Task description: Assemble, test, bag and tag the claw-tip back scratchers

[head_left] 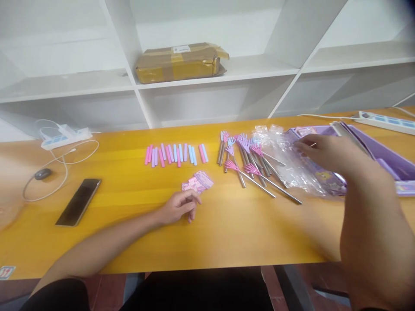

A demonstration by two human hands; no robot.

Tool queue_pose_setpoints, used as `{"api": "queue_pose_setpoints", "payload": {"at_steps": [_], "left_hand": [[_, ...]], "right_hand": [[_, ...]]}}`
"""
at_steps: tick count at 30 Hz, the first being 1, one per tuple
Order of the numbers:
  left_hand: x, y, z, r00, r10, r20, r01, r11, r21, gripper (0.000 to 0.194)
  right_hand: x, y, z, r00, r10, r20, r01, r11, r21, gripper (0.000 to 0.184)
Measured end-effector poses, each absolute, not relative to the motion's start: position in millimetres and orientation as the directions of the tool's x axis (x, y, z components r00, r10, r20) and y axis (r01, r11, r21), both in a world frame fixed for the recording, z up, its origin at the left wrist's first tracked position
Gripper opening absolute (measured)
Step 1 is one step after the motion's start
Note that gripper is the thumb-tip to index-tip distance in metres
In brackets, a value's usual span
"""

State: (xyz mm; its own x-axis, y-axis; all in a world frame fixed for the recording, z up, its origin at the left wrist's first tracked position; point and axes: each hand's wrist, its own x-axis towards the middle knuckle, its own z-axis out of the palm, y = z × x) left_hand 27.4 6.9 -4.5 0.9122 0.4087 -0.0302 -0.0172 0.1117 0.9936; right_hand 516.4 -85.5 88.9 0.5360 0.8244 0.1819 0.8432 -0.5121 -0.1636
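My left hand [181, 205] rests on the table with loosely bent, parted fingers, nothing in them. Just beyond its fingertips lies a small pile of pink and purple printed cards [201, 180]. Over at the right, my right hand [324, 151] hovers by clear plastic bags [275, 149] and a purple box [389, 149]; its fingers are pinched together, and what they hold, if anything, cannot be made out. Between the hands lie several metal back scratchers [259, 172] with pink, purple and blue hand-shaped heads. Short pink, purple and blue tubes [175, 154] lie in a loose row behind the cards.
A dark phone [79, 202] lies at the left, near a white cable [66, 172] and a power strip [66, 137]. Another power strip [389, 122] sits at the back right. A taped brown parcel [180, 64] is on the white shelf [253, 69] behind the table.
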Motion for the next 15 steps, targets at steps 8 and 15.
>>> {"api": "queue_pose_setpoints", "payload": {"at_steps": [8,15], "left_hand": [[26.6,5.1,-4.9,0.906,0.424,-0.004,0.019,-0.03,0.999,0.022],[24.4,9.8,-2.7,0.903,0.429,-0.004,0.064,-0.124,0.99,0.022]], "right_hand": [[427.2,-51.2,26.2,0.474,0.796,0.377,0.878,-0.393,-0.275,0.031],[446.8,-61.9,15.4,0.454,0.846,0.278,0.88,-0.377,-0.289,0.033]]}}
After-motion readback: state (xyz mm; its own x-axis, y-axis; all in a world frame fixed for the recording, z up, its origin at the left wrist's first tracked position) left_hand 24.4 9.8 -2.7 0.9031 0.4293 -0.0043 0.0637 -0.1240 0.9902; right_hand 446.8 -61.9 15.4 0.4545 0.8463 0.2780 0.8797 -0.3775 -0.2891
